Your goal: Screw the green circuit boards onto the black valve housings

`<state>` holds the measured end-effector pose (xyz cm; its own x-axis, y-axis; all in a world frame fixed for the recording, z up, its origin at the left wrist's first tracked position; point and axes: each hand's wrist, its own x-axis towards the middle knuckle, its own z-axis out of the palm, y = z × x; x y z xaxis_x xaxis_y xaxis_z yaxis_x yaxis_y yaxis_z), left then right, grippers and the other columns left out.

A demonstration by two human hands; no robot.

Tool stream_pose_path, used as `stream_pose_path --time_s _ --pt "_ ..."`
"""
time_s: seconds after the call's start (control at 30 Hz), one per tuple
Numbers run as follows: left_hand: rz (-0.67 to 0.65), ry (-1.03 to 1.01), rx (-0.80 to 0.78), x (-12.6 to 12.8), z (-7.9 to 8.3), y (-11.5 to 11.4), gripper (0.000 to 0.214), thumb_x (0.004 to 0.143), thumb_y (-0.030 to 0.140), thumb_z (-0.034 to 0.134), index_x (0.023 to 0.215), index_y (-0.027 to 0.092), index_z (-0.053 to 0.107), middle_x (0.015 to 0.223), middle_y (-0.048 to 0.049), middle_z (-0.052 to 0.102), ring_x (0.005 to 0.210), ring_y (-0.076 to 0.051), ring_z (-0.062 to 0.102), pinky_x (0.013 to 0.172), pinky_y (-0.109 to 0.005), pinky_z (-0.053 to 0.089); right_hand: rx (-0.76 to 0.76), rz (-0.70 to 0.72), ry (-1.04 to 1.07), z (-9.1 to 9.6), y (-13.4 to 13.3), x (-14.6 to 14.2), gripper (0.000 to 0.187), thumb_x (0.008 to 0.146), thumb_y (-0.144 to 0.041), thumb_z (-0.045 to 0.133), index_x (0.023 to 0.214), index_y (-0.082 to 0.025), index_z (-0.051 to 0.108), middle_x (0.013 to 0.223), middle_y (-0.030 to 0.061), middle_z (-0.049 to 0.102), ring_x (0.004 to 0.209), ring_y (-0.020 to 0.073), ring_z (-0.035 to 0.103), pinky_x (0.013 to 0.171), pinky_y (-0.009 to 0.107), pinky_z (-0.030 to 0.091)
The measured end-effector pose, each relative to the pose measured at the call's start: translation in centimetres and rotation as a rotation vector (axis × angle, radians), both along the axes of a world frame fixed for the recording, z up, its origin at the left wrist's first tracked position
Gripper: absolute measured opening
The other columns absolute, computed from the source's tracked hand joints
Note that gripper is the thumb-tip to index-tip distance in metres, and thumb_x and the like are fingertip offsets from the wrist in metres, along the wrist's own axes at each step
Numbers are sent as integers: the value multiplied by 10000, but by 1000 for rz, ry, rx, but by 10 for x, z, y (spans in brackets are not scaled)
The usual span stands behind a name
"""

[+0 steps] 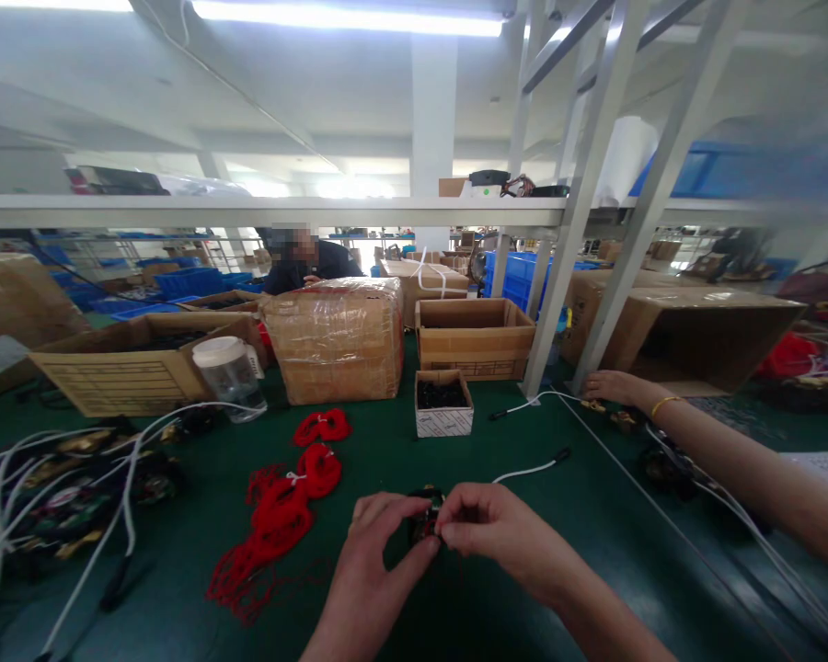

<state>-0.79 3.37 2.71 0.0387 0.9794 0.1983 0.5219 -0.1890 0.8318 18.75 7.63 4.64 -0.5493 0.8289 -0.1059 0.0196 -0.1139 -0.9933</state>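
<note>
Both my hands meet low in the middle of the head view over a green table (pixel 524 588). My left hand (pixel 379 552) and my right hand (pixel 489 533) pinch a small dark ornament (pixel 428 519) with red and gold on it; most of it is hidden behind my fingers. Bundles of red cord (pixel 282 515) lie just left of my hands. A white cable with a black tip (pixel 534 467) runs past my right hand.
Another person's arm with a yellow bracelet (pixel 669 405) reaches in from the right. A small box of dark parts (pixel 443 405), a wrapped carton (pixel 338 340), open cartons (pixel 474 338), a clear jug (pixel 229 375) and white cables (pixel 55 478) surround the table. A person sits behind.
</note>
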Motion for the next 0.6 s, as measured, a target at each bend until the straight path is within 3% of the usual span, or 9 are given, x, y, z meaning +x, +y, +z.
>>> stream_pose_path --time_s 0.13,0.3,0.6 --pt "35 -71 -94 0 -3 -3 191 832 406 639 855 271 771 910 -37 748 936 -256 675 872 -379 509 117 -11 -98 -12 2 -10 69 777 -205 680 822 -158 704 713 -19 635 669 130 536 624 243 369" --pt "146 -127 -271 -1 -14 2 210 784 417 641 851 252 752 874 -7 766 902 -245 702 865 -348 489 306 -91 -264 -27 12 -12 94 780 -110 650 830 -172 699 772 -12 642 711 143 578 637 240 419" --pt "127 -58 -204 4 -16 6 204 836 437 598 838 260 699 850 11 747 876 -229 692 839 -332 481 454 -167 -297 -32 19 -9 171 795 -25 666 814 -191 701 825 -23 626 751 128 604 665 222 447"
